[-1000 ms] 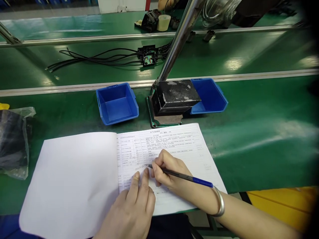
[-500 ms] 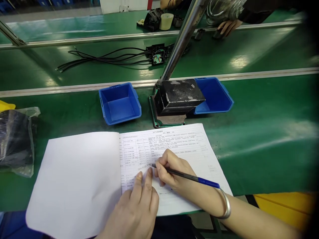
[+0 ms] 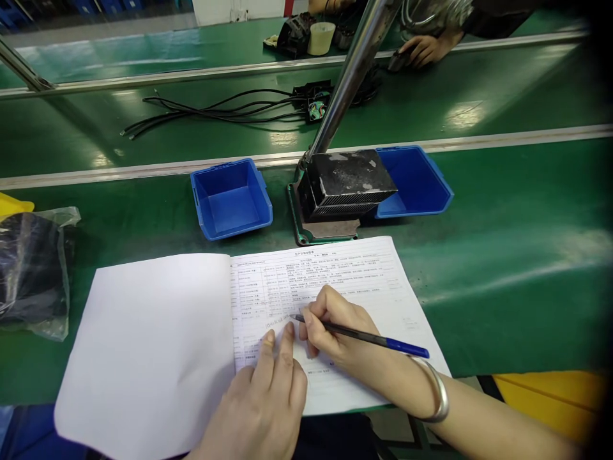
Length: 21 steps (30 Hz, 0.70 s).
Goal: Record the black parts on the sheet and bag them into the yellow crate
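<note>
An open booklet of printed sheets (image 3: 354,281) lies on the green bench, its blank white page (image 3: 153,345) turned over to the left. My right hand (image 3: 335,326) grips a pen (image 3: 364,333) with a dark barrel and blue end, its tip at a handwritten line on the printed page. A silver bangle (image 3: 438,393) circles the right wrist. Just left of the pen, my left hand (image 3: 268,396) rests on the page, fingers stretched out and holding nothing.
Behind the booklet stand a blue bin (image 3: 232,201), a metal stand with a black block (image 3: 347,182), and another blue bin (image 3: 416,182). Black cables with an opened housing (image 3: 316,105) lie beyond. A bagged dark item (image 3: 33,275) is at left. Another person's hand (image 3: 424,50) touches a small dark part.
The pen tip has shifted slightly right along the handwriting. My left hand stays on the page. Across the bench, the cables and the other person's hand have moved relative to the stand.
</note>
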Available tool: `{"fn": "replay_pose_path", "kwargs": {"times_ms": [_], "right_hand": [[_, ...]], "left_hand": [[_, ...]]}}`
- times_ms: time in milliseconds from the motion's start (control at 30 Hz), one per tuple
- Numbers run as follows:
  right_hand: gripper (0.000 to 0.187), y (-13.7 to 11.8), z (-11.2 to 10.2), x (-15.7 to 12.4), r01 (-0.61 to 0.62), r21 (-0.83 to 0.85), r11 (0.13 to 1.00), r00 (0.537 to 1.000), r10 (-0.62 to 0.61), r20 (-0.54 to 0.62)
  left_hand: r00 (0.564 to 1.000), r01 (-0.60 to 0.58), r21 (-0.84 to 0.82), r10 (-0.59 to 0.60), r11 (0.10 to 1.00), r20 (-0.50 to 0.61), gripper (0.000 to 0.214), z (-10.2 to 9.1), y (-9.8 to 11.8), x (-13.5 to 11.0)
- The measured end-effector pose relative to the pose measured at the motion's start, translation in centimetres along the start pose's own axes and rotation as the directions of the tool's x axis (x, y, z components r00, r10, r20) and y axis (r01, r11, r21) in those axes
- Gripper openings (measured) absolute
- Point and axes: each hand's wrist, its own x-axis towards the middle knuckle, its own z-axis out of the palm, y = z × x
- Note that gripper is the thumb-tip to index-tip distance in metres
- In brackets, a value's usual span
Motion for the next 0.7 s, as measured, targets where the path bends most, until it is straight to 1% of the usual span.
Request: {"fn": "replay_pose_path", "kwargs": {"times_ms": [167,267,333,500,700], "right_hand": [[0.017,0.19,-0.23,-0.25,0.010,-0.019,1.000,1.000,-0.010,-0.001],[0.017,0.28,-0.53,-0.38,0.019,-0.038,0.999,0.999,-0.021,-0.046],[0.017,0.26,-0.65,-0.36,0.021,-0.061,0.998,0.998,-0.025,-0.055],[0.015,0.30,-0.54,-0.13,0.064,-0.029,0.998,0.997,-0.065,-0.029],[0.015,0.32,-0.33,-0.09,0.059,-0.054,0.997,0.997,-0.061,-0.039]], "left_hand": [[1.000,0.002,0.002,-0.001,1.000,-0.002,0.031,0.00,0.13,-0.06],[0.999,0.004,-0.001,-0.003,1.000,0.036,0.032,-0.23,0.12,-0.02],[0.998,0.005,-0.014,-0.004,1.000,0.062,0.032,-0.35,0.06,0.01],[0.999,-0.024,-0.031,0.025,0.999,0.045,0.031,-0.19,-0.12,-0.01],[0.999,-0.020,-0.015,0.020,1.000,0.050,0.031,-0.15,-0.03,0.02]]}}
